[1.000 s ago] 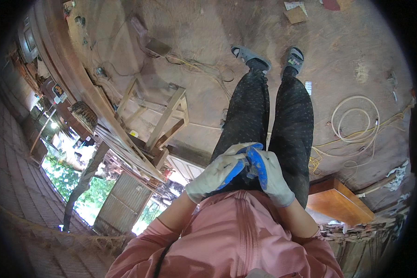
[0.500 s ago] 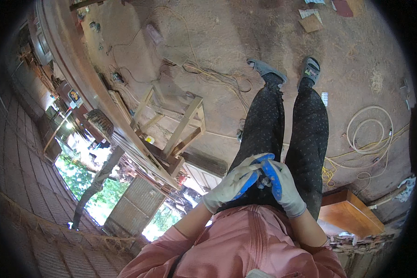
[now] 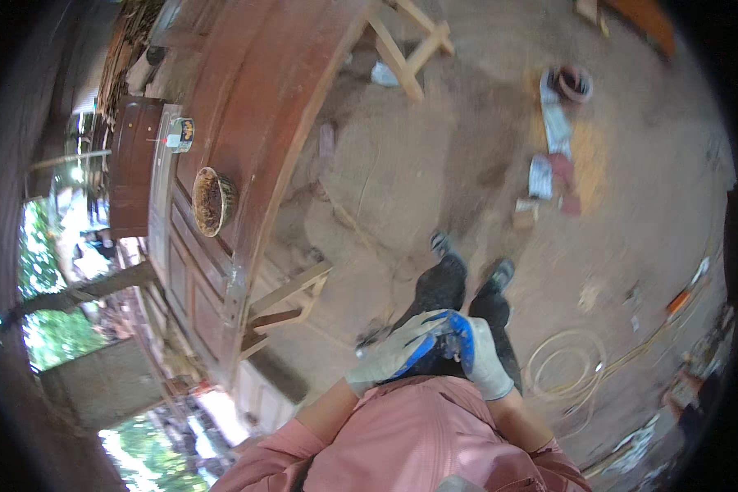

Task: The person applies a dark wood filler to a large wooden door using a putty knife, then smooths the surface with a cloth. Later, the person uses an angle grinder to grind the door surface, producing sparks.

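Grey knit work gloves with blue coated palms on both hands, held together right in front of the chest over a pink zip-up jacket [image 3: 418, 435]. Left hand [image 3: 395, 354] has its fingers stretched out flat toward the right one, palm side partly up so the blue coating shows. Right hand [image 3: 477, 354] is curled a bit with its blue palm facing the left, fingertips of the two touching or overlapping. Looks like one hand is on the other's glove, but honestly can't tell if anything small is pinched between them, that spot is dark and blurry.

Straight below the hands you get dark speckled trousers [image 3: 447, 291] and two dark shoes [image 3: 471, 258] standing on a dusty dirt floor [image 3: 435, 156].

Off to the left there's a big reddish-brown panelled wooden door [image 3: 238, 131] lying flat on pale wooden trestles [image 3: 291, 295], well apart from the hands. On top of it sits a round woven basket-like bowl [image 3: 213, 199] full of brownish stuff, and further along a small tin can [image 3: 180, 134].

To the right of the legs, a coil of pale hose [image 3: 566, 365] lies on the ground, near but not touching the shoes. Farther up there's a scatter of sandpaper-looking sheets [image 3: 549, 156] and a small round reddish pot [image 3: 574, 82]. Another pale trestle [image 3: 406, 41] stands at the top edge.
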Demonstrator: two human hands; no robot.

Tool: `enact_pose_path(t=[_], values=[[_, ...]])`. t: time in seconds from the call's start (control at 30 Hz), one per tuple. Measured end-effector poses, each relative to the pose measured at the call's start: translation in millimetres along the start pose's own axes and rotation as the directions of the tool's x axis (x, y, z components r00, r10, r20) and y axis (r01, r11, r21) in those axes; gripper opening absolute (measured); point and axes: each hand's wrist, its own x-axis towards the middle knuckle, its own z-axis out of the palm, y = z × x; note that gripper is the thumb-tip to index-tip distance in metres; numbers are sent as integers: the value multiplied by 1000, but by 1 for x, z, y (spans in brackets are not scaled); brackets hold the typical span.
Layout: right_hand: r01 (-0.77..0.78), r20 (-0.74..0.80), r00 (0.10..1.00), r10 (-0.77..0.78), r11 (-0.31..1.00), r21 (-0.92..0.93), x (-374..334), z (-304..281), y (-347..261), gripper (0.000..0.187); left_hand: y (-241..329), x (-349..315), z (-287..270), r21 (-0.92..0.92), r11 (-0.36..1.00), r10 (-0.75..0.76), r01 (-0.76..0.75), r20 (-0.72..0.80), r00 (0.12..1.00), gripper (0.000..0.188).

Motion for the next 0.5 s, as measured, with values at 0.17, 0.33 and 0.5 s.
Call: enact_pose_path(t=[0.17, 0.33, 0.5], values=[[28, 179, 984, 19, 967, -253, 31, 7, -55, 43, -9, 15, -37, -244, 966, 27, -79, -207, 978, 55], [21, 98, 995, 30, 878, -479, 65, 36, -129, 35, -59, -17, -125, -693, 458, -202, -556, -691, 694, 55], [7, -42, 999, -33, 867, -498, 131, 35, -166, 28, -104, -33, -269, -514, 151, -399, -844, -813, 423, 49]])
